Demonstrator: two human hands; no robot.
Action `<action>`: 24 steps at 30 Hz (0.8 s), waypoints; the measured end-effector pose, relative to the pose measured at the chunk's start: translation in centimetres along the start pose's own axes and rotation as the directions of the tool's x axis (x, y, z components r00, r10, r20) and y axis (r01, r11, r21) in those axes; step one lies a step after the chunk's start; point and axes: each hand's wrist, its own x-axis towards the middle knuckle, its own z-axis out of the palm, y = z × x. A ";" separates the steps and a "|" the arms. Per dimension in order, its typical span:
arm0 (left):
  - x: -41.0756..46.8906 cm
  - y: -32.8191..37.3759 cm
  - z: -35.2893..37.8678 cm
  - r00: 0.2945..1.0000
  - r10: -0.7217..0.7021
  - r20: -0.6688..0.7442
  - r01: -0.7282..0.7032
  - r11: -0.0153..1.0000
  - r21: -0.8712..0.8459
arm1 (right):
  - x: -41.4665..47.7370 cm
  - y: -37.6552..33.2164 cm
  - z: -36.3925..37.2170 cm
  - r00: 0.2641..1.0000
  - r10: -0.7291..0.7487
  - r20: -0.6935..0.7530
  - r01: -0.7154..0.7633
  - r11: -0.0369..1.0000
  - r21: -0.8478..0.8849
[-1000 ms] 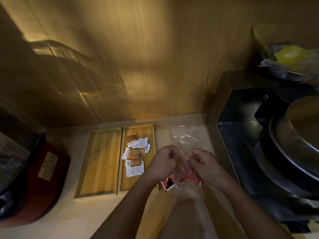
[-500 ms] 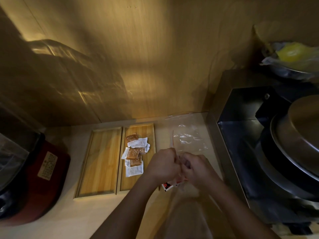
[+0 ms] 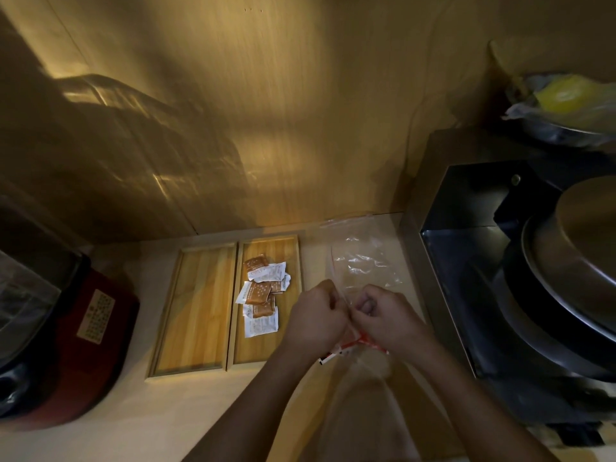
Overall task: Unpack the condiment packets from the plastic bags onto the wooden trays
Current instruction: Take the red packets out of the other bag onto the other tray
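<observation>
Clear plastic bag (image 3: 344, 295) is pinched by both hands, left hand (image 3: 316, 315) and right hand (image 3: 383, 318) close together over the worktop (image 3: 166, 411). Red-and-white packets (image 3: 350, 345) hang inside it below the fists. Brown and white packets (image 3: 261, 290) lie on the right wooden tray (image 3: 266, 346) — the left wooden tray (image 3: 196, 308) sits just beside it.

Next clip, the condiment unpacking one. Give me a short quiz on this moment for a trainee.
1. True or false: the brown and white condiment packets lie on the right-hand rectangular wooden tray.
2. What do the left hand and right hand grip together? A) a metal spoon B) the clear plastic bag holding red and white packets C) a glass jar
3. Fill in: the left-hand rectangular wooden tray holds ____ packets.
Key: 1 true; 2 B; 3 no.
</observation>
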 end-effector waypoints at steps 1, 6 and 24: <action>0.0 -0.1 -0.1 1.000 -0.012 0.016 0.013 0.999 -0.031 | 0.1 0.0 0.0 1.000 -0.008 0.001 0.008 1.000 0.001; 0.4 -0.7 -0.2 0.998 -0.069 0.013 0.069 0.997 -0.022 | 0.5 -0.2 0.1 0.997 -0.071 0.028 0.072 0.997 -0.026; -0.4 -1.1 -0.5 0.989 0.125 -0.079 -0.099 0.957 0.272 | 0.7 -1.1 0.3 0.971 -0.239 -0.029 0.222 0.934 -0.279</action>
